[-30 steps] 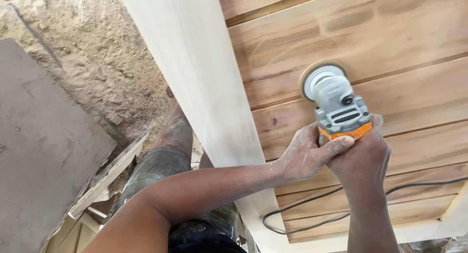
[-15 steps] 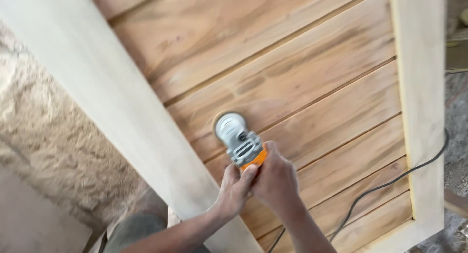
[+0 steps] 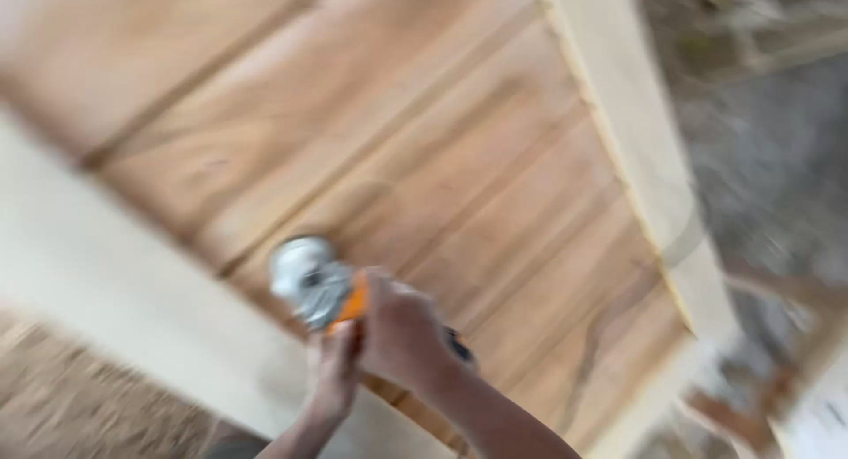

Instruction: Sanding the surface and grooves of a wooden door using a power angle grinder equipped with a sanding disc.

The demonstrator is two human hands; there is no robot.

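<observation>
Both hands close around the rear of a small grey and orange power sander: the right hand wraps over the top of the orange body, fingers curled down across it, and the left hand comes up from below and clasps the same part from the near side, touching the right. The whole view is smeared by motion blur, so single fingers cannot be told apart. The sander's round grey head points up and to the left, away from the hands, and lies against a reddish-brown wooden panel made of long boards with grooves between them, running diagonally across the picture. The tool sits on a board near the panel's lower left edge, just beside a broad pale wooden frame rail that borders the panel on that side. A second pale rail borders the panel on the far right, well apart from the sander. Beyond the left rail lies rough, sandy-looking ground, and beyond the right rail a blurred grey area.
</observation>
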